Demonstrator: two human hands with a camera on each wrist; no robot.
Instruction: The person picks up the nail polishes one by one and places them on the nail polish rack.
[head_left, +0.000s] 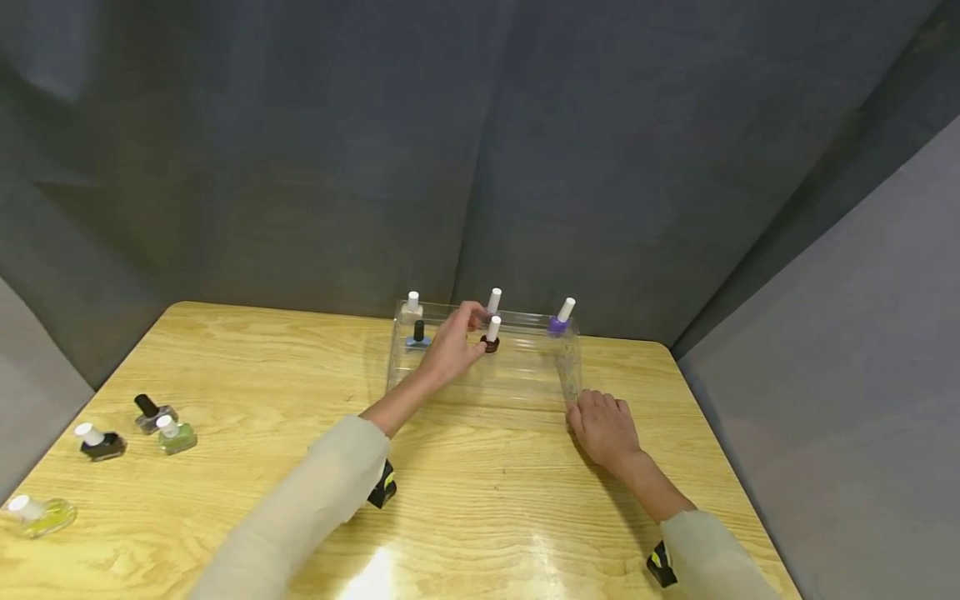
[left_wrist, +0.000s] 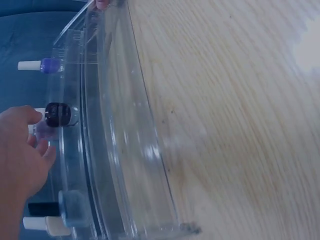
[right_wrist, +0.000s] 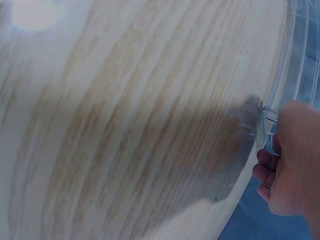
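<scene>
From here the left hand [head_left: 452, 346] hangs loosely open, holding nothing I can see, its fingers beside the dark bottle [left_wrist: 58, 114] standing in the clear rack [head_left: 517, 379] — whether they touch its white cap [head_left: 493, 328] is hard to make out. Behind it, a pale purple bottle [left_wrist: 46, 131] is mostly hidden. The right hand [head_left: 606, 429] grips the rack's near right corner with curled fingers — its thumb is lost from the right wrist view.
</scene>
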